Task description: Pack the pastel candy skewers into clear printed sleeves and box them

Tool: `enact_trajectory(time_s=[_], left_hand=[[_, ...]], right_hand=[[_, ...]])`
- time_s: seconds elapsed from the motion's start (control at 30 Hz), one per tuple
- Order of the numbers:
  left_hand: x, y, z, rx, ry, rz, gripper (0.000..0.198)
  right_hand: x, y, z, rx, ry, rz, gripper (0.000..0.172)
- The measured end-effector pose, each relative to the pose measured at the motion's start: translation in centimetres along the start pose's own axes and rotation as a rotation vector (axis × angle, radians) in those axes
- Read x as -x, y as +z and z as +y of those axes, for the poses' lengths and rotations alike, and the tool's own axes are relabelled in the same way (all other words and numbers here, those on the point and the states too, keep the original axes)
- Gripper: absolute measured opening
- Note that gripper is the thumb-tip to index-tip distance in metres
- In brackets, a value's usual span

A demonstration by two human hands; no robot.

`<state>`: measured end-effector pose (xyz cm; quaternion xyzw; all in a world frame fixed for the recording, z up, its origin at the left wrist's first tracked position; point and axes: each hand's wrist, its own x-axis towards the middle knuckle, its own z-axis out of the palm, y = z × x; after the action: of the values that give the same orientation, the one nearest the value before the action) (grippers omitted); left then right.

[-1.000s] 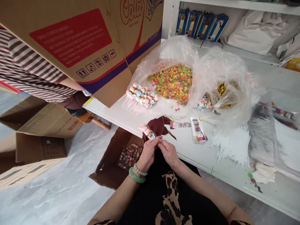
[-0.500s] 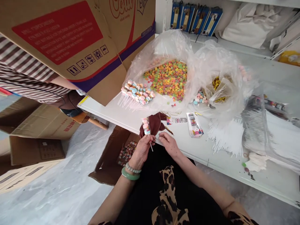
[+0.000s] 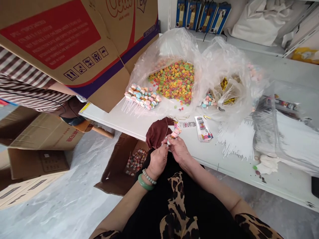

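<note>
Apparently | candy skewer (image 3: 175,133) | pinched between left hand (image 3: 157,162), right hand (image 3: 179,150)

The person's fingers (image 3: 170,142) hide the lower end of the candy stick (image 3: 175,133). Left of this stick, a big carton (image 3: 62,43) covers most of a striped shirt (image 3: 27,78); the printed cards (image 3: 203,128) on its right are too small to read.

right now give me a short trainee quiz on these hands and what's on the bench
1. True or false: the left hand wears a green bangle.
2. What is between the left hand and the right hand? A) scissors B) a candy stick C) a phone
3. What lies heaped in the clear plastic bag behind the hands?

Key: 1 true; 2 B; 3 ring candies
</note>
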<state>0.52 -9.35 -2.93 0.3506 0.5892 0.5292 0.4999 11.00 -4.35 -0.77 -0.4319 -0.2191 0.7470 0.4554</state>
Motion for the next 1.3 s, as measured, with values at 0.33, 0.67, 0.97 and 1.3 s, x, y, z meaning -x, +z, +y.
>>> enact_trajectory(time_s=[0.33,0.67,0.97,1.3], left_hand=[[-2.3,-0.8,1.1,-0.135,0.027,-0.009,0.027],[-3.6,0.2,1.5,-0.059,-0.12,0.042,0.026],[-3.7,2.2,2.0,0.001,-0.215,0.163,0.031],[-3.4,1.4,2.1,0.025,-0.16,0.095,0.022]], right_hand=[[-1.2,-7.5,-1.4,1.588,-0.606,0.348,0.012],[-1.0,-9.3,-2.5,1.757,-0.377,0.386,0.016],[-1.3,-9.0,-3.4,1.734,-0.588,0.378,0.026],[-3.3,-8.0,-3.3,1.71,-0.467,0.363,0.025]])
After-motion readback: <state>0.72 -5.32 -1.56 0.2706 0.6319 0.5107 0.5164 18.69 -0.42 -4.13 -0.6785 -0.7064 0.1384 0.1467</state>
